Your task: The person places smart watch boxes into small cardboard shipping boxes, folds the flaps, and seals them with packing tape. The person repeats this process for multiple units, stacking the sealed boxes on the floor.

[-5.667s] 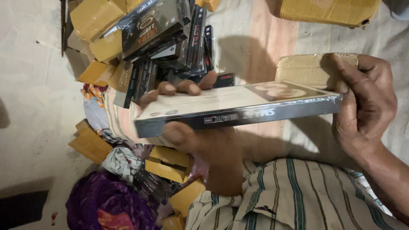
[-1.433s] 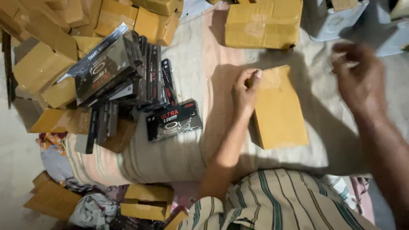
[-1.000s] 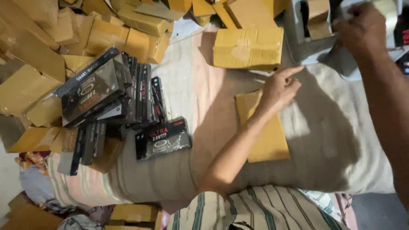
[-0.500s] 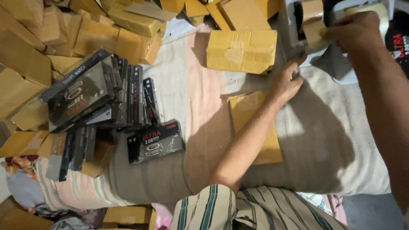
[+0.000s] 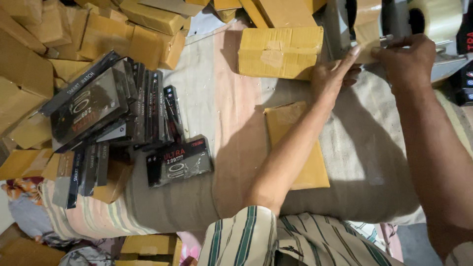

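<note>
Both up at a grey tape dispenser (image 5: 379,22): left hand (image 5: 331,76) fingers stretched onto a tan strip of tape (image 5: 365,43), right hand (image 5: 406,61) pinching it, seemingly. Glossy clear roll (image 5: 438,17) cut off top. Flat brown cardboard parcel (image 5: 300,148) lying on coarse cloth, part-hidden by forearm.

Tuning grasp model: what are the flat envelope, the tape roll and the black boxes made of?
Envelope: matte brown paper, probably padded; dull and creased. Tape roll: glossy translucent plastic film on a core; it shines pale. Black boxes: printed card, likely shrink-wrapped, given the glare.
</note>
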{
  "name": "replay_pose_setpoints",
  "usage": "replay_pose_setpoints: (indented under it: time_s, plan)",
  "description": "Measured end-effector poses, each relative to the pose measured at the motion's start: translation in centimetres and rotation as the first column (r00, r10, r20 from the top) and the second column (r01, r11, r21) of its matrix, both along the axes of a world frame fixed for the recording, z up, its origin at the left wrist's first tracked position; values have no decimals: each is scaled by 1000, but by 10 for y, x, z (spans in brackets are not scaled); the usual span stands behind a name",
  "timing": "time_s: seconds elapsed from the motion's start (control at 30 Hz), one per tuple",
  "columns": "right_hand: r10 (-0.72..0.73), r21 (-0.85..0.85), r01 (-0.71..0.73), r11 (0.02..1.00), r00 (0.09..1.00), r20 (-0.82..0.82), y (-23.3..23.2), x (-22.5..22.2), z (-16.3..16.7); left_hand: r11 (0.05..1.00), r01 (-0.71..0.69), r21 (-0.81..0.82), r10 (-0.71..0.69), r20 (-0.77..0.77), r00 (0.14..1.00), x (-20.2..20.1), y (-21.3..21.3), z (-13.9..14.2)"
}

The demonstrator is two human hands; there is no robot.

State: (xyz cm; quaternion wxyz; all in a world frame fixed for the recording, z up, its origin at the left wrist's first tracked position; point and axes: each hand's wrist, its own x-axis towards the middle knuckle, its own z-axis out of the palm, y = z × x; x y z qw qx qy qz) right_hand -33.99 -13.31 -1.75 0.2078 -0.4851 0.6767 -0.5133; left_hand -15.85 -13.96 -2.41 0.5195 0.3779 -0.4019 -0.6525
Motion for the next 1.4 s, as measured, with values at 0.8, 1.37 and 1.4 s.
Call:
replay_pose_setpoints:
  time_s: [0.8,1.37,1.4]
  plan:
    - [-52,-291,-15,957,974,-220,24,-3,-56,946,-218,-241,305,428,851,-39,10,-43]
    - [242,-226,-168,959,902,357,130,113,37,787,-82,-612,522,589,617,86,110,53]
    - [279,-214,-214,953,894,351,131,125,44,794,-87,-602,518,593,617,99,114,55]
